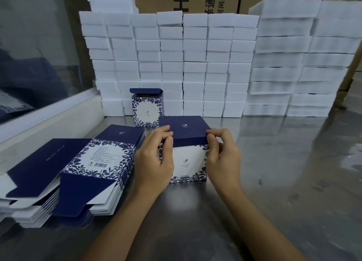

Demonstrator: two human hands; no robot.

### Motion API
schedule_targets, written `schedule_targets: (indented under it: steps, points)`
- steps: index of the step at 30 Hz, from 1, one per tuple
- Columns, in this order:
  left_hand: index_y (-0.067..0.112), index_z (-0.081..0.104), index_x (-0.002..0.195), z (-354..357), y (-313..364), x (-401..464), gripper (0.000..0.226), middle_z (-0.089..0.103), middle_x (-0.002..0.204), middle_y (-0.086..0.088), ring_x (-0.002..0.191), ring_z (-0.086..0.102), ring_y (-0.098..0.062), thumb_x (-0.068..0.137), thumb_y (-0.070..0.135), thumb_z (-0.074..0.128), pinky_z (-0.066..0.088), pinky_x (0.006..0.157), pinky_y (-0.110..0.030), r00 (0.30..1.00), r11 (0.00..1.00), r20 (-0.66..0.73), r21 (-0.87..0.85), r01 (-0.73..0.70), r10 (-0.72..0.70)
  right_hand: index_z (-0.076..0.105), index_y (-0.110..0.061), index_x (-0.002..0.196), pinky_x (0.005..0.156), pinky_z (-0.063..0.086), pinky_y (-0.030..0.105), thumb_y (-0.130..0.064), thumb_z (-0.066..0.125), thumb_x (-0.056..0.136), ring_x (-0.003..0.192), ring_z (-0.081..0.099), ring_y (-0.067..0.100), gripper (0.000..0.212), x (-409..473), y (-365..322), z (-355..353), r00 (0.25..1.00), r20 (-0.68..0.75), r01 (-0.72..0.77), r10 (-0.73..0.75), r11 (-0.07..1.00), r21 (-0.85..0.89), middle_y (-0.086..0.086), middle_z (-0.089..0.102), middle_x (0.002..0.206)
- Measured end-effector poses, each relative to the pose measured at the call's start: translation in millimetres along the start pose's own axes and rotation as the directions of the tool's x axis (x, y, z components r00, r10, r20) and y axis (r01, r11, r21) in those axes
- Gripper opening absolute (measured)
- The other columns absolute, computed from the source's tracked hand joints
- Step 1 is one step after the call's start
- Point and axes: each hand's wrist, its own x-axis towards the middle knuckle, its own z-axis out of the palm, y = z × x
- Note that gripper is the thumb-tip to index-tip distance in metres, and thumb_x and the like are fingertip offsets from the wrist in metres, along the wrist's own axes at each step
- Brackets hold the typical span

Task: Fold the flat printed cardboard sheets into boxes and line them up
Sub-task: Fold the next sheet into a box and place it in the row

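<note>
A navy and white floral box (189, 162) stands upright on the steel table (274, 172) in front of me. My left hand (154, 158) grips its left side, thumb and fingers pinching the navy lid's front left corner. My right hand (223, 153) pinches the lid's front right corner. Behind it stands a folded box (146, 109) with its top flap up. A stack of flat printed sheets (94, 168) lies to the left, beside a second lower stack (33, 182).
White foam blocks (195, 64) are stacked in tall columns along the back of the table, with wider foam stacks (293, 64) at the right. A white ledge (49, 115) and a glass panel run along the left. Brown cartons stand behind.
</note>
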Motion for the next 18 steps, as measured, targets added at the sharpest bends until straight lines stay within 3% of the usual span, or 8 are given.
schedule_targets:
  steps: [3,5,6,8,10,12,14,18]
  points:
    - [0.007,0.068,0.111,-1.2,-1.2,-2.0,0.023,0.062,0.128,0.000,0.117,0.058,-0.010,0.098,0.017,0.052,0.056,0.086,-0.041,0.999,0.999,0.024,0.034,0.032,-0.033,0.067,-0.009,0.103,0.079,0.054,0.042,0.001,0.057,0.096,0.101,0.062,0.024,0.015,-2.7,1.0,0.4,0.976,-0.065,0.189,-0.206,0.960,-0.206,0.008,0.061,0.119]
    - [0.010,0.065,0.124,-1.6,-1.4,-4.1,0.028,0.054,0.141,-0.004,0.126,0.053,-0.010,0.099,0.016,0.053,0.055,0.092,-0.040,0.996,0.995,0.070,0.089,0.046,-0.052,0.071,-0.009,0.109,0.088,0.049,0.042,0.003,0.061,0.089,0.112,0.060,0.029,0.026,-6.6,-0.6,1.3,0.928,-0.033,0.329,-0.370,0.859,-0.391,0.013,0.059,0.128]
    - [0.014,0.061,0.132,-1.0,-0.9,-5.5,0.033,0.048,0.148,-0.002,0.131,0.046,-0.002,0.100,0.016,0.053,0.052,0.097,-0.037,0.992,0.994,0.110,0.105,0.043,-0.054,0.072,-0.012,0.113,0.093,0.045,0.042,-0.002,0.061,0.087,0.116,0.059,0.028,0.030,-9.1,-3.4,3.2,0.904,0.017,0.388,-0.427,0.805,-0.448,0.010,0.062,0.128]
    - [0.024,0.046,0.145,0.3,1.6,-7.6,0.046,0.034,0.157,0.003,0.130,0.022,0.023,0.100,0.017,0.052,0.038,0.104,-0.015,0.979,0.992,0.203,0.124,0.009,-0.034,0.071,-0.016,0.121,0.101,0.039,0.043,-0.013,0.061,0.086,0.125,0.058,0.023,0.036,-15.4,-10.2,11.0,0.886,0.112,0.442,-0.450,0.746,-0.498,0.004,0.066,0.129]
    - [0.032,0.028,0.151,0.2,4.3,-8.1,0.058,0.022,0.161,0.005,0.128,0.011,0.031,0.100,0.018,0.051,0.025,0.102,-0.005,0.956,0.990,0.290,0.143,-0.002,-0.040,0.069,-0.017,0.126,0.106,0.038,0.045,-0.017,0.062,0.085,0.133,0.053,0.022,0.042,-19.6,-15.1,18.8,0.910,0.140,0.404,-0.390,0.763,-0.504,0.002,0.065,0.133]
    - [0.034,0.020,0.153,-2.7,6.4,-7.3,0.065,0.020,0.162,0.005,0.135,0.027,0.009,0.098,0.020,0.052,0.036,0.103,-0.021,0.935,0.978,0.346,0.208,0.009,-0.082,0.066,-0.017,0.130,0.108,0.037,0.046,-0.017,0.059,0.083,0.138,0.049,0.022,0.047,-17.9,-15.9,22.0,0.929,0.153,0.367,-0.337,0.783,-0.502,0.003,0.062,0.137]
    - [0.028,0.029,0.153,-7.2,9.6,-3.1,0.064,0.032,0.158,0.000,0.132,0.044,-0.017,0.095,0.023,0.056,0.043,0.101,-0.038,0.929,0.947,0.353,0.322,-0.013,-0.107,0.061,-0.016,0.137,0.110,0.035,0.046,-0.015,0.056,0.084,0.144,0.041,0.024,0.053,-14.6,-12.5,23.2,0.935,0.207,0.355,-0.289,0.777,-0.519,0.005,0.056,0.145]
    - [0.016,0.063,0.121,-19.2,8.7,13.6,0.033,0.062,0.122,-0.004,0.111,0.061,-0.026,0.089,0.028,0.062,0.027,0.112,-0.054,0.964,0.831,0.256,0.550,-0.083,-0.073,0.043,-0.020,0.151,0.114,0.027,0.045,-0.011,0.060,0.087,0.153,0.020,0.023,0.068,-2.9,-0.4,37.9,0.936,0.288,0.339,-0.201,0.736,-0.586,0.003,0.036,0.160]
